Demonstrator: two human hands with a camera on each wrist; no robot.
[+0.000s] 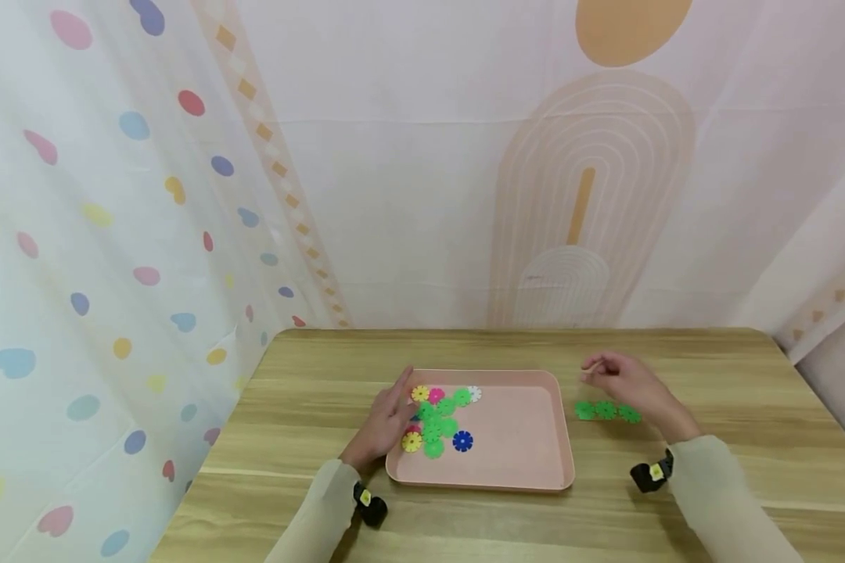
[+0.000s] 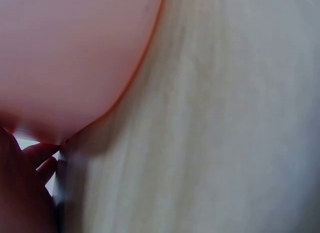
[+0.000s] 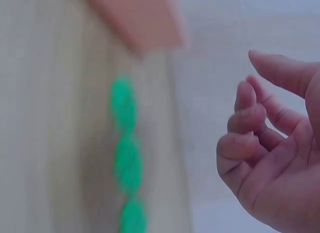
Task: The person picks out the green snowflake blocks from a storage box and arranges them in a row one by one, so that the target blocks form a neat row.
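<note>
A person's left hand (image 1: 387, 422) rests on the left edge of a pink tray (image 1: 528, 461) on a wooden bench (image 1: 310, 375), fingers straight and released, reaching to a cluster of toy discs (image 1: 440, 418) just beyond the fingertips. The right hand (image 1: 630, 387) hovers loosely curled, its grip holding nothing, just above a chain of three green discs (image 1: 605, 410) lying on the bench, right of the tray.
</note>
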